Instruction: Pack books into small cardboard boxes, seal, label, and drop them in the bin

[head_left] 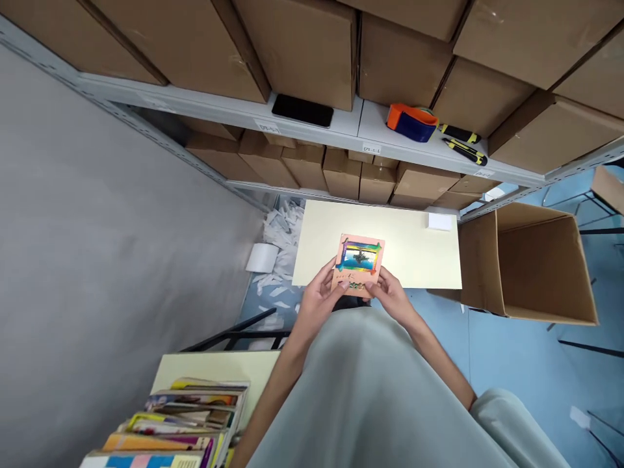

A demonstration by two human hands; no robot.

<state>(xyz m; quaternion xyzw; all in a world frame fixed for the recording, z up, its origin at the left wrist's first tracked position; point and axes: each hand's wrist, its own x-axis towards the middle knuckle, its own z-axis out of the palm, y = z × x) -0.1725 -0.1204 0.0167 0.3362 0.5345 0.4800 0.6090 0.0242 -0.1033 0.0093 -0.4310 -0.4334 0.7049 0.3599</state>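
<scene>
Both hands held one small book (359,264) over the near edge of a pale table (419,244), front cover facing up. The left hand (322,300) gripped the lower left corner, fingers curled under and thumb on the cover; the right hand (390,296) closed on the lower right corner likewise. The step in hand appeared to be inspection of the cover. Any next move would call for a steady two-handed grip while the book is turned or set down. The cover was salmon-pink, bearing a framed blue-and-yellow picture, small lettering just above the fingertips. Beyond the right fingers stood an open carton (529,266); behind the left wrist lay stacked books (180,422).
</scene>
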